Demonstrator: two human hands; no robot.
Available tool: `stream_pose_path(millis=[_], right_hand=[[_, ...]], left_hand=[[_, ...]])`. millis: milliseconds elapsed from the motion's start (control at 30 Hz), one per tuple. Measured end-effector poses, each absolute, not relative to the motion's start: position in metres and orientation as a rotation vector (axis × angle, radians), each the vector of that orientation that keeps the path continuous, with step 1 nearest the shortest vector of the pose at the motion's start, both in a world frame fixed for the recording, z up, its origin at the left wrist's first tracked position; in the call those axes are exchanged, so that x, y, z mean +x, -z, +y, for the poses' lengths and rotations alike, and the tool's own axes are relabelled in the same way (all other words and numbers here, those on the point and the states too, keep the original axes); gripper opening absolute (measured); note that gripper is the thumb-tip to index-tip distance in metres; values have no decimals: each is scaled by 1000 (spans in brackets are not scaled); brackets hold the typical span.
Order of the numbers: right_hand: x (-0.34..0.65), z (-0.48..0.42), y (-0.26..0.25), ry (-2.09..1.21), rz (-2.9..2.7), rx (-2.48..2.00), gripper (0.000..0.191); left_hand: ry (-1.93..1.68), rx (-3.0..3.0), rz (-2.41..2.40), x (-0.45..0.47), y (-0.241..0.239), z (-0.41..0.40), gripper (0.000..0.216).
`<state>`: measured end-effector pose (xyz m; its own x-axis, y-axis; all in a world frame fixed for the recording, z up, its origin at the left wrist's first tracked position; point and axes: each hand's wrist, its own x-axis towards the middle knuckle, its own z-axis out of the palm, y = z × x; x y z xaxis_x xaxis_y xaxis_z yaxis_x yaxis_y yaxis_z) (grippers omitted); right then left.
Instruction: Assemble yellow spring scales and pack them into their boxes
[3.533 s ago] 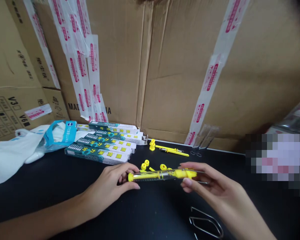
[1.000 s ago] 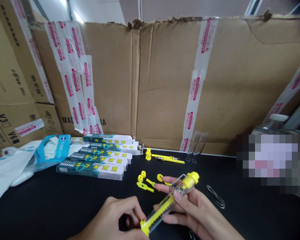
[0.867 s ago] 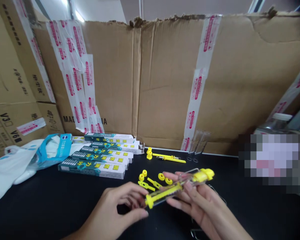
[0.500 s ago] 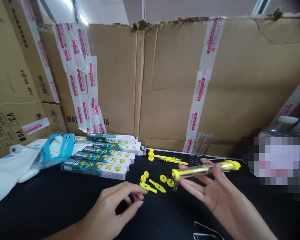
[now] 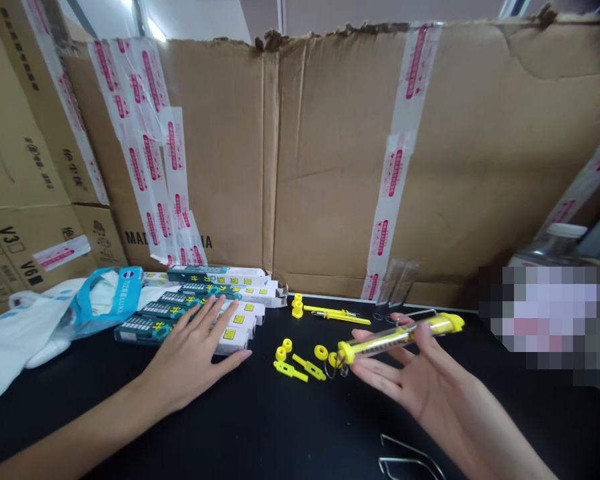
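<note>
My right hand [image 5: 430, 380] holds a spring scale [image 5: 397, 340], a clear tube with yellow ends and a yellow inner strip, between thumb and fingers. The scale lies nearly level, its far end tilted up to the right; a wire hook hangs from its left end. My left hand [image 5: 195, 353] is spread palm down over the row of green and white boxes [image 5: 141, 329], its fingers across the nearer ones; whether it presses on them I cannot tell. Between the hands lie flat yellow strips [image 5: 291, 372], yellow rings [image 5: 321, 352] and small yellow caps [image 5: 281, 353].
Yellow rods with springs [image 5: 337, 315] and stacked yellow caps [image 5: 297, 307] lie farther back. Clear tubes [image 5: 397, 283] stand by the cardboard wall [image 5: 325, 167]. Bent metal wires [image 5: 410, 460] lie at the front right, a blue and white plastic packet [image 5: 105, 297] at the left.
My left hand has moved left and away from the yellow strips, opening out over the boxes. My right hand keeps the spring scale in about the same place. The view has shifted slightly.
</note>
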<state>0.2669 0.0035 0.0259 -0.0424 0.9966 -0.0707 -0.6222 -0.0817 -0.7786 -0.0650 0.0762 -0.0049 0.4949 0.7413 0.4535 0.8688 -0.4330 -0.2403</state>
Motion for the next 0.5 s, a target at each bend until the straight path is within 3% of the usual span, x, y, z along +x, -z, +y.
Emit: stream_pose_path(millis=[233,500], right_hand=[[270,6,-23,-1555,-648,-752,28],[270,7,-22,-1518,-669,-784,26]], left_hand=[[258,-2233,-1392,-55,1,63,78],[207,-2303,-1497,-52,-11,46,80]])
